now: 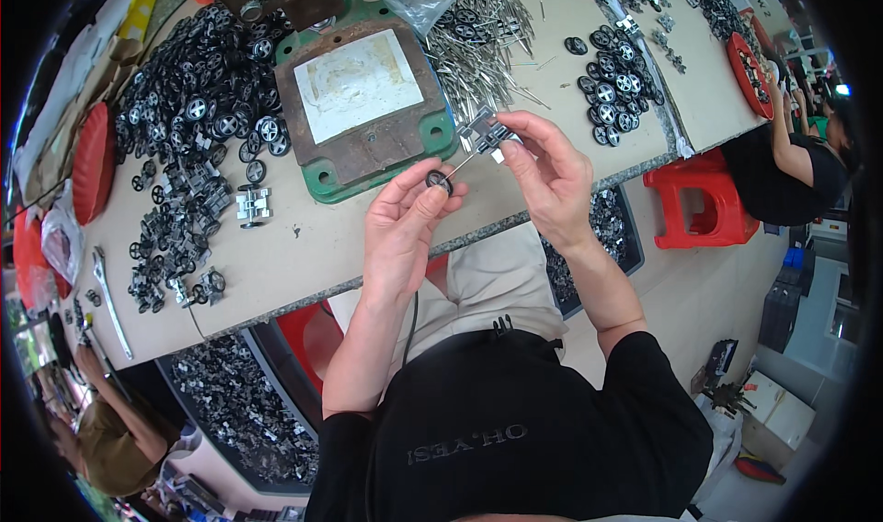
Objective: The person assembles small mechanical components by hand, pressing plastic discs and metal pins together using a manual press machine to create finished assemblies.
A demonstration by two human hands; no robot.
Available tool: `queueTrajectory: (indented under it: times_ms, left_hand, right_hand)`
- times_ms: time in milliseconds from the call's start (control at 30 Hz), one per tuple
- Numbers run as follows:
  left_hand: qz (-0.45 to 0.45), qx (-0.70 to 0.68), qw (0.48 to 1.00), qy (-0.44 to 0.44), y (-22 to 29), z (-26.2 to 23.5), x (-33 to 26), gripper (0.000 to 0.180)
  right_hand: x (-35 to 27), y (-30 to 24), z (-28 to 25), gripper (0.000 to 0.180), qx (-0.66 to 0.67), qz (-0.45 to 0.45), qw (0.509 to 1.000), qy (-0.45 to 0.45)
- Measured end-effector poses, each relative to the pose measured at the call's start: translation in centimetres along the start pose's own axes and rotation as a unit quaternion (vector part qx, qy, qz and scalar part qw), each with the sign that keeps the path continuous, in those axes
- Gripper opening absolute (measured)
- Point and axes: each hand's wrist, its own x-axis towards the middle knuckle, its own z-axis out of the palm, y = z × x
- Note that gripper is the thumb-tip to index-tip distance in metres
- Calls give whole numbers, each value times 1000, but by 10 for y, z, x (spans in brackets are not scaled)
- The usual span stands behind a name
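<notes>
Left grip [407,217]: I have thumb and fingers pinched on a black wheel [439,183]; a thin metal axle [460,166] slants from it toward my right. Right grip [556,174]: fingertips clamped on a small grey chassis part [486,132], near the axle's far end; contact unclear. Beyond my grips: loose metal rods [487,53] and a brown-and-green machine base [349,159]. Farther left on the surface [276,264]: a wheel heap [198,80], chassis pieces [179,218]. Right, beyond: more wheels [607,90].

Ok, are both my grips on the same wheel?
No, your left grip pinches a black wheel, while your right grip holds a grey part.
</notes>
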Motion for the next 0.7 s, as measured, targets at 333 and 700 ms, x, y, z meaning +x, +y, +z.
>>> queueTrajectory:
  times_ms: [333, 700]
  left_hand:
    - [15, 14, 1000, 2, -1, 2, 0, 29]
    - [23, 31, 999, 24, -1, 4, -1, 26]
  right_hand:
    - [6, 3, -1, 23, 58, 40, 997, 3]
    - [9, 8, -7, 23, 82, 74, 993, -27]
